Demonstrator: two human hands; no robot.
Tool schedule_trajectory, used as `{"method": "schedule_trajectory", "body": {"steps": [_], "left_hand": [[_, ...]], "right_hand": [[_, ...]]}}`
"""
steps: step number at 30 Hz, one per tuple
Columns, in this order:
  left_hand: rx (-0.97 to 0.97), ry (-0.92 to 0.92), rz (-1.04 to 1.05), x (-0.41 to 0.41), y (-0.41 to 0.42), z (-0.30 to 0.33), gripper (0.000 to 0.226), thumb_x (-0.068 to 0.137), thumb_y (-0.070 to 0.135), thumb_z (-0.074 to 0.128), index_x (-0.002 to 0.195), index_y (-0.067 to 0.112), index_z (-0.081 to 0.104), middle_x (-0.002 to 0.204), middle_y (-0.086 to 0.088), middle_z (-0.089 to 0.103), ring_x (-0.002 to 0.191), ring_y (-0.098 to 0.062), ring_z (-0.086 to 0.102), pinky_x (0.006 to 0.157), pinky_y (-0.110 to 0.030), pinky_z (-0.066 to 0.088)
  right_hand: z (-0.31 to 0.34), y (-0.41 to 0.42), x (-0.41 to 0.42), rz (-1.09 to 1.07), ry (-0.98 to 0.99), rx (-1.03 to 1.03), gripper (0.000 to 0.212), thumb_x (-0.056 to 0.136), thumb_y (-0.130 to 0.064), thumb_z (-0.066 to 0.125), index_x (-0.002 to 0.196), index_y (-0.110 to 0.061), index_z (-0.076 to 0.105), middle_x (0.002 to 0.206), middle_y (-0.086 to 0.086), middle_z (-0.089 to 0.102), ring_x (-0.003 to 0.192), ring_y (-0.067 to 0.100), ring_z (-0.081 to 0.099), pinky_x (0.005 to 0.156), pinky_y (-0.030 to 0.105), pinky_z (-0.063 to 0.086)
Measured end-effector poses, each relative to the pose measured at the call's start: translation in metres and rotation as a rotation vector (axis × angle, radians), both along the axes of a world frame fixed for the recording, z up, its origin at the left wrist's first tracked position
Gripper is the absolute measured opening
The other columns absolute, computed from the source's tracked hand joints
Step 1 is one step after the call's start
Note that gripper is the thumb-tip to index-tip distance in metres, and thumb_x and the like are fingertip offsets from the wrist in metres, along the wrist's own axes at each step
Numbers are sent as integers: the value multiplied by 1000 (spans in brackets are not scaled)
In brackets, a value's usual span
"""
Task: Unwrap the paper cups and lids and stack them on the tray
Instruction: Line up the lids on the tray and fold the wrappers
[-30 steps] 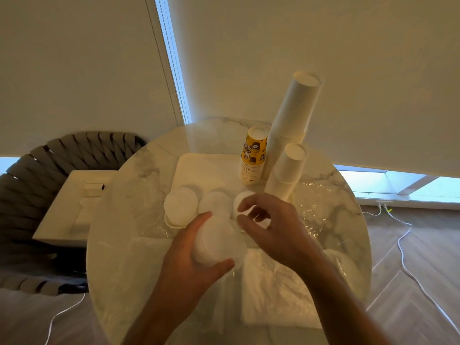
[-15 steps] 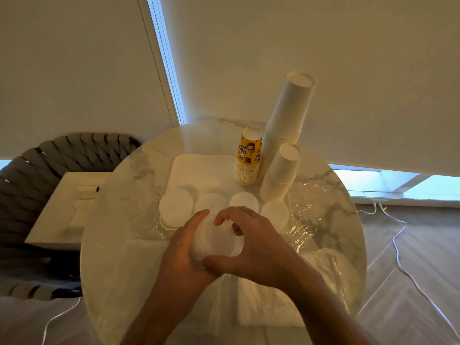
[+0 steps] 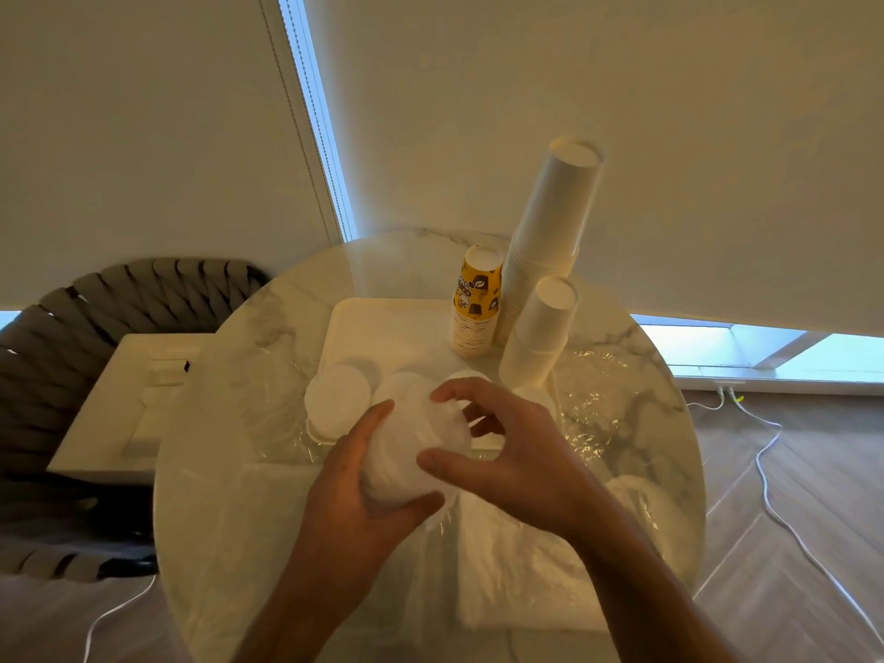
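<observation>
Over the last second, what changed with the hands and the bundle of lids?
The right hand came back from the lid piles onto the wrapped lid bundle, thumb and fingers now over its top. The left hand kept gripping the bundle. The cup stacks and lid piles on the tray stayed put.
</observation>
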State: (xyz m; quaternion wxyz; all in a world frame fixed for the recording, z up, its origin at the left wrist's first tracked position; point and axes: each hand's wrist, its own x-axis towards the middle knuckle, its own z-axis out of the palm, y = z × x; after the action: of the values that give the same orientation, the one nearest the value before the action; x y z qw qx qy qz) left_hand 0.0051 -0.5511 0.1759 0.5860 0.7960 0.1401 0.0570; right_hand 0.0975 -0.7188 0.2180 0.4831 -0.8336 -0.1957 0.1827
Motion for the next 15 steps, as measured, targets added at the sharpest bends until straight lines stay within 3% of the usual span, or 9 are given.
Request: {"method": "schedule_trajectory", "body": {"steps": [3,5,8,11,15], "left_hand": [[28,-10,3,-1,2,-4,94,57,40,94,135,53,45,133,36,48,125,4,49,102,-44,51],[45,-7,7,-2,3,-5,93,53,48,88,135,53,45,134,38,46,125,9,46,105,-41,48],[46,-4,11,-3,3,-6,92,51,53,85,134,55,45,133,39,46,124,9,46,102,-42,51],[55,-18,8,-5,2,-6,89,55,42,90,132,54,47,133,37,47,123,9,47,104,-41,49],[38,-2,16,-5,3,-6,90,59,30,95,133,51,48,132,37,48,122,7,49,98,-46,53]], "right_hand": [[-9,-10,14,-149,-31,4,49,74,-47,84,116,-44,58,116,-25,55,102,1,56,79,19,50],[-28,-19,28,-274,-101,-41,50,75,-43,85,115,-42,56,115,-22,54,101,3,54,79,19,46],[-70,-35,51,-401,-150,-195,53,73,-40,86,118,-31,59,129,-4,58,114,20,52,93,36,48],[-104,-48,66,-425,-134,-387,58,73,-40,84,122,-22,61,139,7,56,125,30,47,100,42,41],[-126,-53,69,-324,-129,-591,63,75,-44,81,130,-21,59,144,6,52,128,32,45,102,44,42]]}}
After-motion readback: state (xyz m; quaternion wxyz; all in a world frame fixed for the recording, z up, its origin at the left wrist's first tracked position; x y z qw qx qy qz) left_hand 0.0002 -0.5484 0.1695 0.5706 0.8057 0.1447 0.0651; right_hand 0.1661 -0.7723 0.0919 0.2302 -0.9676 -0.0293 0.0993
